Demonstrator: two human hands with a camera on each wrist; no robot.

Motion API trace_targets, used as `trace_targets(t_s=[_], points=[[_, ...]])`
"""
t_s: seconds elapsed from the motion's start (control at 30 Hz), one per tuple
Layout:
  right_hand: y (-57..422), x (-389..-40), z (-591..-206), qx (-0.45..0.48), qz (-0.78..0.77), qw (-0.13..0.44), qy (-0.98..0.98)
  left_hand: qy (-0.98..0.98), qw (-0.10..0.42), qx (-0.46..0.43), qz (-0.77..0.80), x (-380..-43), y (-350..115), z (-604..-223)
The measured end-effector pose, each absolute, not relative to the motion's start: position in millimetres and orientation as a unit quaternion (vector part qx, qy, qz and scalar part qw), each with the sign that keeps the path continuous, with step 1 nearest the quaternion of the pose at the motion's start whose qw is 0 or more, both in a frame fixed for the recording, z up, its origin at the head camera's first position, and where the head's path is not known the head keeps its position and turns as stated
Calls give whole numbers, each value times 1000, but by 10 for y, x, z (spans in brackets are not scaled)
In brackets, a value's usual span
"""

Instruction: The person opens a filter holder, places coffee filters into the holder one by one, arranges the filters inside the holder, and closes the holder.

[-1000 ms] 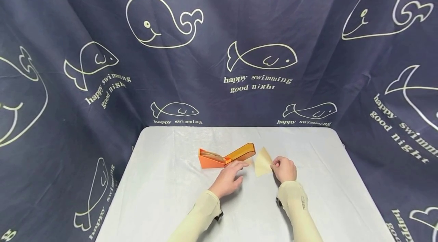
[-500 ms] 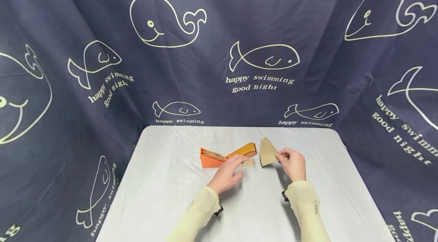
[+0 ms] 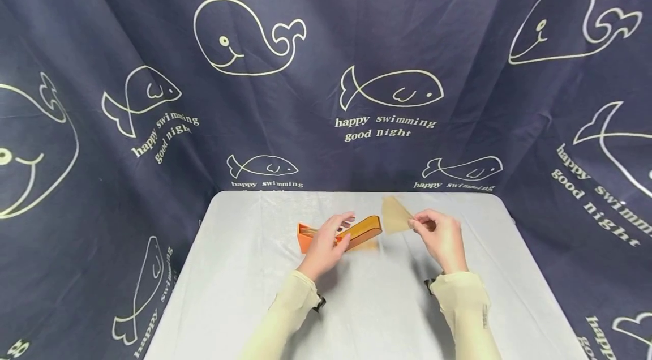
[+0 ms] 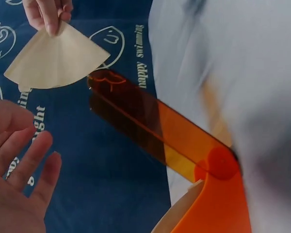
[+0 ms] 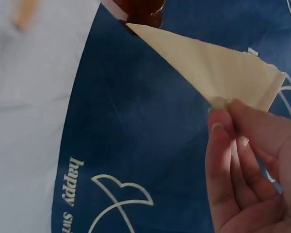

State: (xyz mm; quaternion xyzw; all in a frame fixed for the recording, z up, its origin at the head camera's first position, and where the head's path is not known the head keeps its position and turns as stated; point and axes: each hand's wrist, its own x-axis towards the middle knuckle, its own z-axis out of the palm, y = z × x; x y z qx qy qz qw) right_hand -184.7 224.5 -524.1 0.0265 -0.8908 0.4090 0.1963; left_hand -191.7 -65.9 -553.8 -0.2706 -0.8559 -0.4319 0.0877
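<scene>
A tan, fan-shaped coffee filter paper [image 3: 394, 215] is pinched at its narrow end by the thumb and fingers of my right hand [image 3: 440, 235], raised above the table. Its lower side spreads wide in the left wrist view, just past the lid's tip. An orange filter holder box [image 4: 218, 208] stands on the table with more papers inside. Its hinged, see-through amber lid [image 3: 365, 231] is swung open to the right. My left hand [image 3: 323, 247] is at the box, overlapping its front in the head view; its fingers are loosely spread and hold nothing in the left wrist view.
A white cloth covers the table [image 3: 244, 292]. A blurred amber-tan patch [image 3: 368, 245] shows on it below the lid. A dark blue curtain [image 3: 316, 145] with whale and fish drawings hangs behind the table and at both sides.
My right hand has risen and moved away to the far right with the filter paper, which has turned. My left hand has shifted from beside the lid up and left over the box.
</scene>
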Motion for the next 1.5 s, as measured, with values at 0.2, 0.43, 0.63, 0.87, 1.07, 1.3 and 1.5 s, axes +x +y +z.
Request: trace_targets(t_s=[0.2, 0.43, 0.63, 0.87, 1.07, 1.3, 1.5], points=[[2083, -1770, -5196, 114, 392, 178, -895, -844, 85, -236, -473, -1929, -704, -5488], [1889, -1782, -5174, 181, 412, 150, -880, -855, 107, -242, -447, -1930, -676, -5475], [1802, -1773, -5174, 212, 431, 127, -868, -866, 124, -230, -426, -1894, -661, -5489], [1802, -1800, -5259, 194, 456, 138, -857, -840, 119, -195, -493, -1895, -662, -5480], [1767, -1824, -5454, 166, 499, 99, -845, -822, 107, -177, -531, -1892, -653, -5462], [1722, -1827, -5511, 151, 485, 91, -856, -815, 89, -160, -550, -1897, -671, -5472], [1739, -1841, -5488, 166, 430, 95, -883, -827, 118, -186, -517, -1939, -727, -5428]])
